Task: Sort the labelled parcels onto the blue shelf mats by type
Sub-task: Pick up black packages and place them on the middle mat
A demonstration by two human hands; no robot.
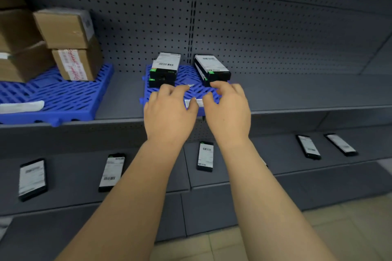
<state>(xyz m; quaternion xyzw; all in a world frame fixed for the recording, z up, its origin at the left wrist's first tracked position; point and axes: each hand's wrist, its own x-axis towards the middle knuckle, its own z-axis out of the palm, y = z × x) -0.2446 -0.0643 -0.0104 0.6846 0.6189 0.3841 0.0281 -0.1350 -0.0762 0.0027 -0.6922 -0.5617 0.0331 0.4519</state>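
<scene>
- Two stacks of black labelled parcels are seen on the middle blue mat [186, 76], toward the back edge of the upper shelf [297, 91]: the left stack [164, 69] and the right stack [212, 68], each with a white barcode label on top and green marks on the front end.
- The mat is a slotted blue plastic grid; a white strip [194, 102] is fixed at its front edge.
- The left hand [169, 110] is held over the front of the mat, fingers loosely curled, nothing gripped.
- The right hand [228, 108] is held just beside it, its curled fingertips at the front of the right stack; whether anything is pinched cannot be told.
- The strip's print is blurred, and part of the mat is hidden by both hands.
- On the left blue mat [63, 99], brown cardboard boxes [70, 46] are stacked, partly cut off at the frame's left edge.
- Along the lower shelf [244, 154], five flat black parcels [205, 156] with white labels are laid well apart.
</scene>
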